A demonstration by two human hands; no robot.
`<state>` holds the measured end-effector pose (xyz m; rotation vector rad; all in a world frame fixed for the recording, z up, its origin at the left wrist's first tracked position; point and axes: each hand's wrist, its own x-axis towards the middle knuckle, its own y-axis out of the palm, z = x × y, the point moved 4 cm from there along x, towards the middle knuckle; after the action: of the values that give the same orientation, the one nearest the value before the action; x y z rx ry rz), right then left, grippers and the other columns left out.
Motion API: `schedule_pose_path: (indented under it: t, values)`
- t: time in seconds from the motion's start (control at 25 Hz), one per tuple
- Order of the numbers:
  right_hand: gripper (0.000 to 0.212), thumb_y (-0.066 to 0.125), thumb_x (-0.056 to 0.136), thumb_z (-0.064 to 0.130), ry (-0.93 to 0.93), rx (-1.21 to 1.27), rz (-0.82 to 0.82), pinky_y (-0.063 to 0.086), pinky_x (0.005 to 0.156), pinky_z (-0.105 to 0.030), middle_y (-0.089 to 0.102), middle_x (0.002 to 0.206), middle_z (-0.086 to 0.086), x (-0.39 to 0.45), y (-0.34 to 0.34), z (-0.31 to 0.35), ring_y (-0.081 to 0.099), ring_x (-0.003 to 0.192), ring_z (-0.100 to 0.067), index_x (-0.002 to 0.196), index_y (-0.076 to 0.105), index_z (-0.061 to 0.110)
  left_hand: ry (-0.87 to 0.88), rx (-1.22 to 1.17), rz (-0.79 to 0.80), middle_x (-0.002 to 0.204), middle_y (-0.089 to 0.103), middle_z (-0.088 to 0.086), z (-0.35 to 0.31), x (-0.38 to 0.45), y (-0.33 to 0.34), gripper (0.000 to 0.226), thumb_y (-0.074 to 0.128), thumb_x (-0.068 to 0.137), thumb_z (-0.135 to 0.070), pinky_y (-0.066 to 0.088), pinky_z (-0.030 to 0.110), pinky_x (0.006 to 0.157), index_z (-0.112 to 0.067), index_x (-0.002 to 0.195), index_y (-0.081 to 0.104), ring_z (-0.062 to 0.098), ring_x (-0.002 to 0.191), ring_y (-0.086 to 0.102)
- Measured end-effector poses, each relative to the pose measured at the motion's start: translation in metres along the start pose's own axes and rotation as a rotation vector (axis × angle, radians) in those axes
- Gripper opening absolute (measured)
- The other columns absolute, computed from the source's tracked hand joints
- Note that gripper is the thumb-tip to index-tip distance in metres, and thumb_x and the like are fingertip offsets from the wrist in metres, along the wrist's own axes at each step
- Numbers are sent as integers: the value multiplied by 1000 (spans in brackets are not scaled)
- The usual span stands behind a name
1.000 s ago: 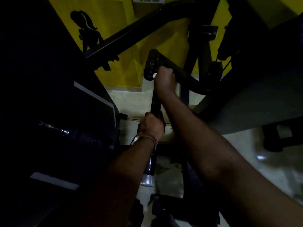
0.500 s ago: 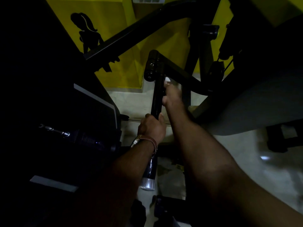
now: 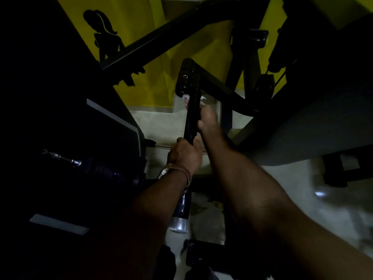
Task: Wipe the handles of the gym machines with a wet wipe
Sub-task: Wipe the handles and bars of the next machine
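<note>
A black handle bar [image 3: 191,118] of a gym machine runs from a black joint at the top down to a silver end cap [image 3: 178,225]. My left hand [image 3: 184,154], with a bracelet at the wrist, grips the bar at its middle. Higher up, my right hand [image 3: 207,120] wraps round the bar with a white wet wipe [image 3: 202,98]; bits of the wipe stick out above the fingers on both sides of the bar. The scene is dim and the right hand is blurred.
Black machine frame arms [image 3: 161,39] cross above the handle. A grey padded seat [image 3: 312,122] is on the right. A dark machine body with a metal pin [image 3: 62,158] fills the left. A yellow wall [image 3: 145,81] with a black figure decal stands behind, and pale floor [image 3: 333,209] lies below.
My right hand with the wipe slid down from the top joint along the bar toward my left hand. My left hand kept its grip in the same place.
</note>
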<state>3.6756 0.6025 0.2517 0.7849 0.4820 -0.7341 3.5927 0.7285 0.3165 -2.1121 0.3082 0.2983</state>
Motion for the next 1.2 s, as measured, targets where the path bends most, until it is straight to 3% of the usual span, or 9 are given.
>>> schedule_pose_path:
  t: [0.08, 0.2, 0.36, 0.44, 0.52, 0.72, 0.92, 1.08, 1.2]
  values:
    - [20, 64, 88, 14, -234, -228, -185, 57, 76, -31, 74, 96, -9, -19, -11, 9, 70, 81, -15, 105, 74, 8, -1, -12, 11, 112, 62, 17, 0, 1, 0, 54, 39, 96, -54, 42, 33, 71, -5, 111, 55, 36, 100, 61]
    - [15, 74, 84, 28, -707, -728, -337, 57, 71, -27, 75, 80, -2, -39, -1, 33, 70, 74, -10, 89, 79, 14, -18, -11, 6, 108, 64, 15, -1, 2, 0, 51, 40, 97, -53, 44, 32, 67, -6, 112, 55, 31, 92, 62]
    - [14, 69, 87, 23, -770, -1298, -290, 58, 72, -38, 73, 88, -12, -39, 39, 66, 70, 82, -27, 89, 76, 12, -26, -3, 31, 107, 65, 15, -2, 0, 0, 48, 41, 98, -50, 47, 33, 66, -6, 112, 54, 31, 89, 63]
    - [14, 61, 90, 18, -907, -1661, -221, 55, 69, -36, 68, 92, -14, -57, 44, 55, 67, 81, -31, 91, 71, 8, -40, 4, 64, 113, 63, 18, -1, 1, 0, 43, 45, 97, -43, 45, 34, 71, -5, 114, 52, 36, 99, 63]
    - [14, 55, 91, 10, -1042, -1840, -108, 50, 67, -37, 64, 98, -17, -72, 43, 44, 65, 82, -33, 96, 68, 5, -44, 5, 77, 117, 61, 20, -2, -1, -2, 41, 47, 96, -40, 42, 35, 71, -3, 115, 52, 38, 104, 61]
    - [18, 54, 90, 9, -866, -1719, -160, 53, 69, -35, 65, 99, -15, -46, 56, 72, 65, 86, -32, 98, 70, 6, -27, -51, 37, 113, 63, 18, -3, -3, -4, 52, 41, 97, -51, 53, 38, 76, -4, 114, 55, 36, 97, 63]
    - [10, 75, 80, 22, -806, -1582, 61, 56, 66, -31, 70, 80, -3, -71, 14, 36, 65, 71, -14, 77, 76, 13, -44, -30, 81, 120, 60, 19, -4, -4, -6, 43, 48, 97, -39, 45, 35, 74, -3, 119, 52, 38, 106, 60]
    - [12, 64, 87, 11, -780, -1442, -193, 58, 65, -36, 69, 81, -8, -52, 35, 58, 67, 71, -19, 80, 72, 7, -27, -66, 60, 117, 62, 18, -3, -5, -7, 51, 42, 97, -48, 51, 37, 77, -4, 118, 54, 37, 101, 62]
    - [7, 71, 84, 15, -674, -1158, -334, 58, 70, -30, 74, 85, -5, -47, 35, 62, 69, 77, -17, 85, 77, 12, -27, -65, 63, 117, 62, 19, -3, -5, -6, 51, 42, 98, -48, 47, 37, 75, -3, 117, 54, 37, 102, 62]
